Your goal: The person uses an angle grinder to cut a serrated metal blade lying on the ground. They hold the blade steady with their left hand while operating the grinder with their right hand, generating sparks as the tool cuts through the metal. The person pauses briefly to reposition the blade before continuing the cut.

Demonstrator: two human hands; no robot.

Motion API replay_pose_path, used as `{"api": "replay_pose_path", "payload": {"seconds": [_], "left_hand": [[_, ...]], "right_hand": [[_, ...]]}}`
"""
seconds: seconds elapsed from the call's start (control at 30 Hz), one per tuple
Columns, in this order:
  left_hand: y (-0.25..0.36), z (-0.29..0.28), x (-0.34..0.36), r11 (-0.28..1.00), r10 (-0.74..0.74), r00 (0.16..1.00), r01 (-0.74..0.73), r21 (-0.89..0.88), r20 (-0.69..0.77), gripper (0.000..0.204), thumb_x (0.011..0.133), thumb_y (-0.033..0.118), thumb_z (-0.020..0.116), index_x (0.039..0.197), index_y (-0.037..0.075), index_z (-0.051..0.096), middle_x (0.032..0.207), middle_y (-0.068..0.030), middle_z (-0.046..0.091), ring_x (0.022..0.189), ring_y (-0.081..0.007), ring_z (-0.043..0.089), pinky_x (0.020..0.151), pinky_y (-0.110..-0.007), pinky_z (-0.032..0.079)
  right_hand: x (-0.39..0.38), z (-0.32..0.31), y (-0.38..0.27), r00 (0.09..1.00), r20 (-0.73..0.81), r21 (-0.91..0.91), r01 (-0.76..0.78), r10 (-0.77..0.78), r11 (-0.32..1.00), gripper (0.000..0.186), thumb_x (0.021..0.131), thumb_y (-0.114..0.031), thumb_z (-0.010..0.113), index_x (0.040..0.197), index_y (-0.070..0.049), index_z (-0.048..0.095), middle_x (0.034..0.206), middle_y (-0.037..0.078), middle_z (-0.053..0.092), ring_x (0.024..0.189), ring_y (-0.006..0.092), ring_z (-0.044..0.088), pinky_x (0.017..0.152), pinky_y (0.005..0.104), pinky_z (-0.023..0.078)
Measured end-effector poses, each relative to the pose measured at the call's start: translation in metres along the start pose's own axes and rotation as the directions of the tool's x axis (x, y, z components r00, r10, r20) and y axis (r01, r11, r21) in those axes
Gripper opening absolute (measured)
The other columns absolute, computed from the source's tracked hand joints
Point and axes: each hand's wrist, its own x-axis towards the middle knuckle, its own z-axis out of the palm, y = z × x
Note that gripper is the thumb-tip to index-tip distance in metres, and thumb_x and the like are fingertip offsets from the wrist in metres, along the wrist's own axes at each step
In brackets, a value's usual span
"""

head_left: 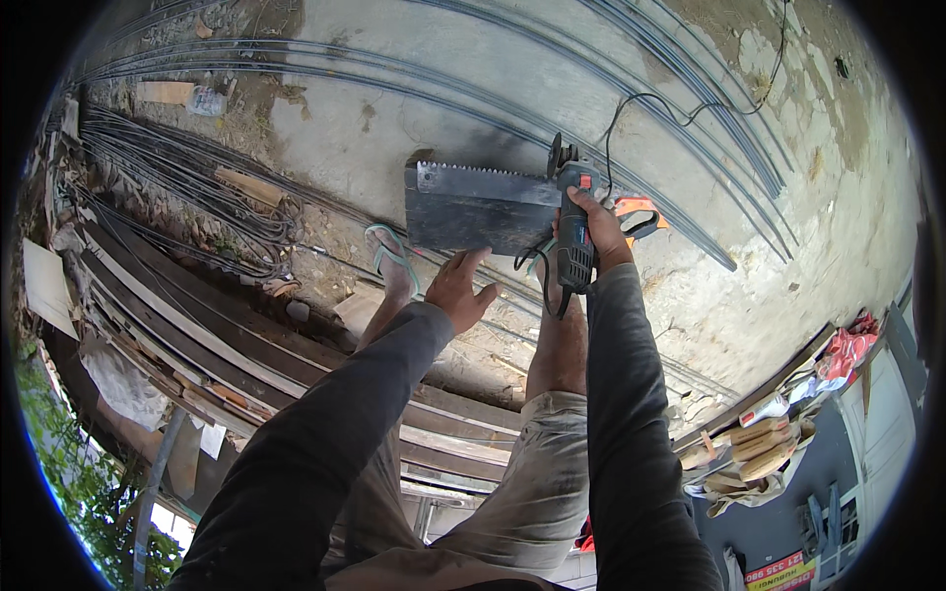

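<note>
A dark green-and-black angle grinder [574,258] is held in my right hand [606,233], its thumb lying along the body. The grinder's head and disc [561,156] point away from me. Under it a hand saw [490,184] lies across a dark flat board [471,221], teeth facing the far side. Its orange handle [639,209] shows to the right of my hand, and the grinder hides part of the blade. My left hand [459,292] is empty, fingers apart, by the board's near edge; whether the fingertips touch it I cannot tell.
Long steel bars [680,89] run across the concrete floor. The grinder's black cord [631,98] trails to the far right. Thinner rods [187,163] lie at left, above stacked planks [187,305]. Gloves and bags [764,443] sit at the right. My sandalled foot [391,258] stands beside the board.
</note>
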Motion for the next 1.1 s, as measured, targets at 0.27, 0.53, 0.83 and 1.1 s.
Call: {"api": "replay_pose_path", "payload": {"seconds": [0.27,0.53,0.83,1.1], "left_hand": [[-0.073,-0.025,-0.126,0.956,-0.063,0.997,0.048,0.290,0.041,0.070,0.089,0.041,0.072,0.145,0.011,0.044,0.142,-0.0250,0.049,0.130,-0.0427,0.051,0.109,-0.051,0.041],[-0.073,-0.044,-0.249,0.524,-0.840,0.541,0.790,0.318,0.042,0.112,0.072,0.059,0.080,0.157,0.017,0.022,0.156,-0.0248,0.028,0.146,-0.0475,0.025,0.116,-0.065,0.022],[-0.135,-0.007,-0.258,0.486,-0.831,0.552,0.783,0.389,-0.072,0.100,0.075,0.067,0.071,0.157,0.027,0.031,0.164,-0.0223,0.022,0.150,-0.0460,0.022,0.119,-0.062,0.023],[-0.101,-0.024,-0.239,0.412,-0.869,0.485,0.819,0.398,-0.098,0.094,0.076,0.066,0.068,0.156,0.027,0.036,0.162,-0.0187,0.029,0.149,-0.0432,0.026,0.117,-0.060,0.026]], "right_hand": [[0.008,-0.009,0.022,1.000,0.006,0.204,0.020,-0.022,0.979,0.038,0.093,-0.033,0.072,0.108,-0.002,0.057,0.082,0.013,0.067,0.063,0.0242,0.068,0.056,0.0363,0.059],[0.010,-0.002,0.027,1.000,0.004,0.213,0.027,-0.028,0.977,0.036,0.093,-0.035,0.072,0.106,-0.004,0.059,0.079,0.010,0.066,0.062,0.0228,0.067,0.057,0.0365,0.059],[0.016,-0.006,0.028,0.997,-0.077,0.068,0.021,-0.016,0.997,0.032,0.091,-0.040,0.071,0.101,-0.010,0.066,0.075,0.006,0.067,0.055,0.0198,0.063,0.053,0.0329,0.054],[0.007,0.004,0.025,0.987,-0.140,0.026,0.077,-0.073,0.997,0.031,0.090,-0.037,0.073,0.104,-0.010,0.065,0.074,0.006,0.067,0.055,0.0203,0.065,0.051,0.0340,0.053]]}}
